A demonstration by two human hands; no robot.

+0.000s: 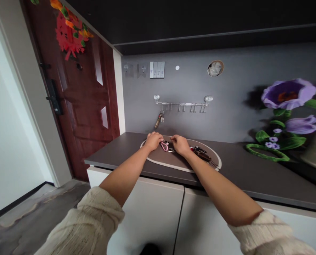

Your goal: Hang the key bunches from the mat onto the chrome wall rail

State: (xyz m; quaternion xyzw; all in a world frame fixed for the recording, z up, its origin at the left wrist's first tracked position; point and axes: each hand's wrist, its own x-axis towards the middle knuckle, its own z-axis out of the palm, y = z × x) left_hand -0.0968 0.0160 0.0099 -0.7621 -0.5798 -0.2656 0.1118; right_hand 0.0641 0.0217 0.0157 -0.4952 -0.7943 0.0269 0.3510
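Note:
Over the oval mat on the counter, my left hand is closed on a keychain with a pink strap loop. Small metal parts, which look like keys, hang or lie between my two hands. My right hand is just to the right, its thumb and fingertips pinched together; what they hold is too small to make out. Beside the right wrist, a pile of keys and dark key fobs lies on the mat, partly hidden by the forearm.
A metal hook rail is fixed to the grey wall, with one bunch of keys on its left part. Purple plush flowers stand at the right. An overhead cabinet juts above; a dark red door is at left.

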